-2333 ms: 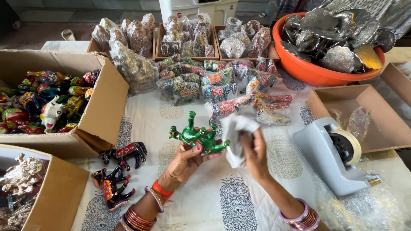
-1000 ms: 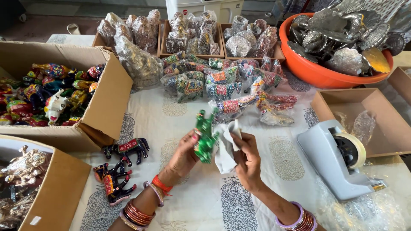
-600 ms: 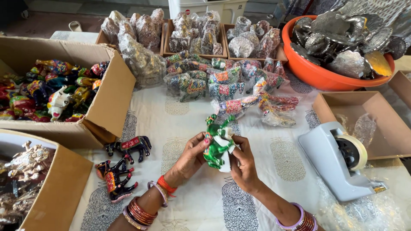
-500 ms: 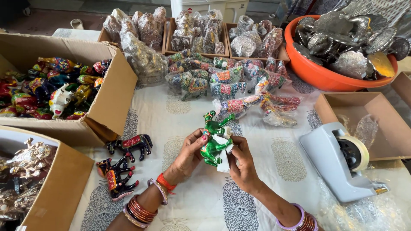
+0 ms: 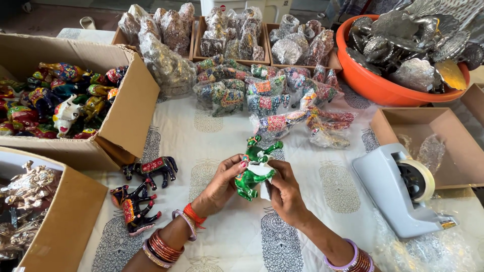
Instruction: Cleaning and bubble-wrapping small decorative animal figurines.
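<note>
Both hands meet over the bench (image 5: 222,136). The left hand (image 5: 222,182) grips a green animal figurine (image 5: 253,168); the right hand (image 5: 283,191) clasps it from the other side, pressing white wrapping (image 5: 265,187) against it. Two dark painted horses (image 5: 143,189) lie left of the left hand.

printed tablecloth (image 5: 222,136), bare floor (image 5: 45,17), daylight

The desk (image 5: 212,146) has a white cloth with leaf prints. Left of the grip lie two dark toy horses (image 5: 143,189) and cardboard boxes (image 5: 126,108). Right stands a grey tape holder (image 5: 398,189). Beyond lie wrapped toys (image 5: 282,100) and an orange tub (image 5: 383,88).
</note>
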